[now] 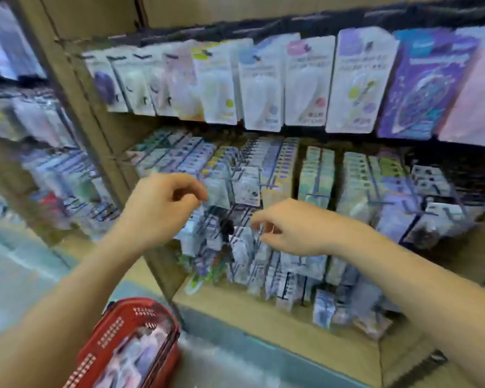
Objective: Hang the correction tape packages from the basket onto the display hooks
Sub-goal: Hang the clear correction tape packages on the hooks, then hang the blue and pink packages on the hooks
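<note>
**Correction tape packages [140, 357]: hanging under way, stock left in the basket**

Several packages lie in the red basket [109, 331], low at the left beneath the left forearm, so the supply is not used up. How many remain cannot be counted through the blur. The display hooks [235, 217] in the middle rows are already crowded with hung packages [317, 175], and a top row of larger cards [263, 88] hangs above them. Which of the hung packages came from the basket cannot be told.

Both hands are raised to the hooks.
- **Right hand [289, 228]:** the grip is a thumb-and-forefinger pinch that appears to close on the top edge of a small package [259, 233] among the hook tips.
- **Left hand [163, 203]:** the fingers curl toward the thumb just beside a pale package [217, 191]. Motion blur hides whether the grip holds it or only steadies it.

As a judgement, the task stands partway: one package is probably being threaded onto a hook, and those in the basket are left to fetch and hang.
</note>
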`<state>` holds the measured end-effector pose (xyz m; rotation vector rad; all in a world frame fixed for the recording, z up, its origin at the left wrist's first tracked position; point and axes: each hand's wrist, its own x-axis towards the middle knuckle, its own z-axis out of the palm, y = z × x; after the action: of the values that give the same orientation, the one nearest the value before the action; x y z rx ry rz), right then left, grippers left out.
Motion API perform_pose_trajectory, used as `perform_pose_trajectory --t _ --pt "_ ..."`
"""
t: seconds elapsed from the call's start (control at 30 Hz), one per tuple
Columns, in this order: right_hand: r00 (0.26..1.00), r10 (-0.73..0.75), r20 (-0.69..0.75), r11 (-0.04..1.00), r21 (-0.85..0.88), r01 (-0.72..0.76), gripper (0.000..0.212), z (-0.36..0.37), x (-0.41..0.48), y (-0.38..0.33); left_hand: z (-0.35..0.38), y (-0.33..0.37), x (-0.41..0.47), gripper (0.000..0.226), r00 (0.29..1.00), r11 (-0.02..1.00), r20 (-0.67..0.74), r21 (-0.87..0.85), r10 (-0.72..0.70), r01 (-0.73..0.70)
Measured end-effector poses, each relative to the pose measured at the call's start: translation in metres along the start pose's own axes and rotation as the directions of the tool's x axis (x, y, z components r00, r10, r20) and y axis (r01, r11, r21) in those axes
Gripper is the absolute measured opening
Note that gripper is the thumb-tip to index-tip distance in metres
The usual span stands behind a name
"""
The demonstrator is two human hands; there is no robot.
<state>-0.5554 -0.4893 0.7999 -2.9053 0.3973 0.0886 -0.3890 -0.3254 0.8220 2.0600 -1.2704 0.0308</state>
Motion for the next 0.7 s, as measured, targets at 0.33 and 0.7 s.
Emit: perform_pose_trajectory --t 0.33,0.7 --pt "0.967 0.026 0.253 0.975 0.206 -0.08 0.033 0.191 0.09 -0.109 -0.01 -0.247 -0.228 0.029 0.755 0.754 0.05 0.12 -0.654 0.646" --pt "0.95 -0.023 0.311 0.852 0.503 -0.144 0.023 0.358 0.223 -0.193 0.04 -0.406 -0.362 0.03 0.198 0.198 0.034 0.003 -0.98 0.98"
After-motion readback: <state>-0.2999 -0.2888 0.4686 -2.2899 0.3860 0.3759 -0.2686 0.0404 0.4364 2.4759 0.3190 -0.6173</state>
